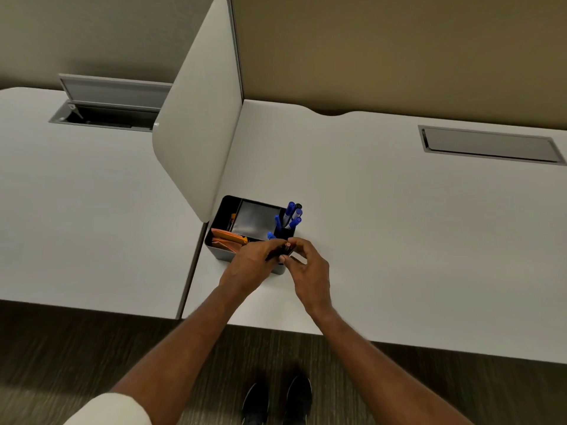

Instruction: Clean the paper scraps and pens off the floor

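Observation:
A black desk organizer [225, 254] stands on the white desk beside the divider panel. Several blue-capped pens [293, 214] stand upright in its right compartment, and orange items [228, 237] lie in its left part. My left hand [251, 262] grips a bundle of dark pens [280, 251] just above the organizer's front edge. My right hand [306, 268] pinches the tip end of that bundle with thumb and fingers. Both hands hide the organizer's front right corner.
A white divider panel [199, 118] rises between two white desks [399, 225]. An open cable hatch [107, 111] sits on the left desk, a closed one [491, 145] on the right. Dark wood-look floor [61, 357] and my dark shoes [276, 400] lie below.

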`<action>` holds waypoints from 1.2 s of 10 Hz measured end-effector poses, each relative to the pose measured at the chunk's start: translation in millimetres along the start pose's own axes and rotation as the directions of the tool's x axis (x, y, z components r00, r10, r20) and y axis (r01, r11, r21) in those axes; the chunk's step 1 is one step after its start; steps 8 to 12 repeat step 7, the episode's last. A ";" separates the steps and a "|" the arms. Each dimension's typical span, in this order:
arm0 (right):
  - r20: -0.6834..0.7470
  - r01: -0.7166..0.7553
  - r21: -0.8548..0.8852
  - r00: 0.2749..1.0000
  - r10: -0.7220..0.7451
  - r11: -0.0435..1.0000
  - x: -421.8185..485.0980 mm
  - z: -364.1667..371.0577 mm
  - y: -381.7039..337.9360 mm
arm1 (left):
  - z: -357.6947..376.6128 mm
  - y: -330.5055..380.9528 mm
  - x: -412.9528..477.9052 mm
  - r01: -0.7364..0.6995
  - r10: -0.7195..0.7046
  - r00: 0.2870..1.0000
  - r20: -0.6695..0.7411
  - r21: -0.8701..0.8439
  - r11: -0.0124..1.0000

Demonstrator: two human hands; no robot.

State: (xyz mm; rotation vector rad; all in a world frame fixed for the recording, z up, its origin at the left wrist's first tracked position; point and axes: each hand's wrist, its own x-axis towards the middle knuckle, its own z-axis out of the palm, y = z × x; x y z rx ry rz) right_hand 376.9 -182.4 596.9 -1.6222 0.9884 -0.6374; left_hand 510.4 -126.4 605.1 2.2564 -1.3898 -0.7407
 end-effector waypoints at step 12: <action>0.136 0.061 -0.735 0.989 0.058 0.675 -19.0 -57.1 26.5 | 5.7 1.1 -45.1 -0.131 0.186 0.925 -0.331 0.183 0.974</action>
